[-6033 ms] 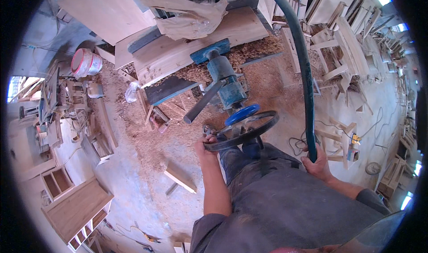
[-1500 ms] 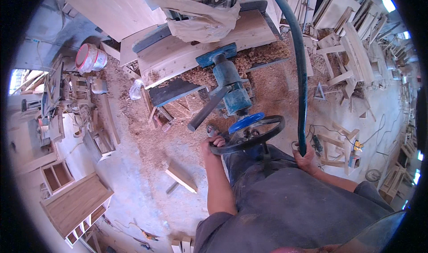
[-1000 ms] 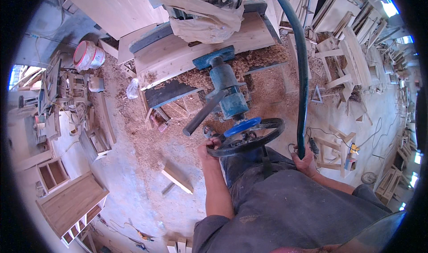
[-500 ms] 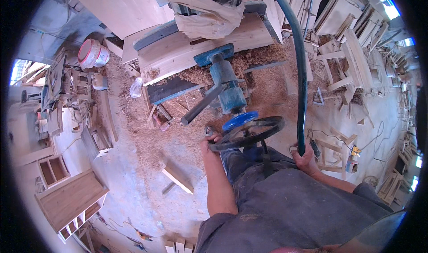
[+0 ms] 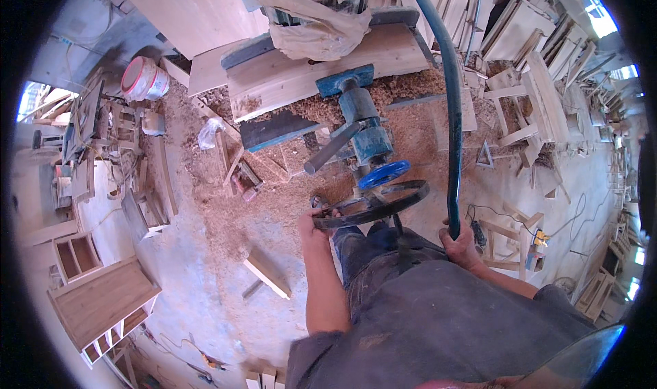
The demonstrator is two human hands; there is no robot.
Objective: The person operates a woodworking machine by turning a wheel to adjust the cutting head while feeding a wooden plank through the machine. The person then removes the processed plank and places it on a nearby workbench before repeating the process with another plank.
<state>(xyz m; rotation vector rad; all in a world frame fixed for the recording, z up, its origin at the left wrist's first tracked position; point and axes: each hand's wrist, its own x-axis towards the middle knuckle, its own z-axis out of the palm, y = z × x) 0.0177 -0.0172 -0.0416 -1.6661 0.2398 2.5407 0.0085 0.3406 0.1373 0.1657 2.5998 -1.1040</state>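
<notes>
- Head view: left hand (image 5: 313,222) curled round the rim of black handwheel (image 5: 373,205).
- Right hand (image 5: 460,242) wrapped round dark blue hose (image 5: 448,101).
- Blue machine (image 5: 363,125) beyond the wheel; sawdust on floor (image 5: 205,300).

The concrete floor (image 5: 205,307) is heaped with sawdust (image 5: 226,204) ahead of the left hand (image 5: 313,219). A short wooden offcut (image 5: 267,274) lies just left of that hand's forearm; a red-and-white bucket (image 5: 144,79) stands far ahead-left.
</notes>
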